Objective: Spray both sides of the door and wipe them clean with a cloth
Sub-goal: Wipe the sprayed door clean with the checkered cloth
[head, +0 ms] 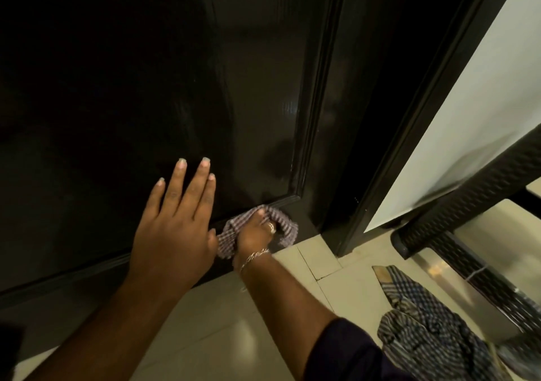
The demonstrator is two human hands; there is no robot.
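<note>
We press our left hand (175, 219) flat against the dark door (117, 87), fingers straight and grasping nothing, low on its recessed panel. Just beside it, toward the door's hinge-side frame, our right hand (254, 232) clenches a checked cloth (281, 219) and holds it bunched against the door's lower panel moulding, close above the pale tiled floor (222, 322). A second checked cloth (415, 316) lies crumpled on the floor, well apart from the door, beside a dark woven-pattern table (474, 193).
</note>
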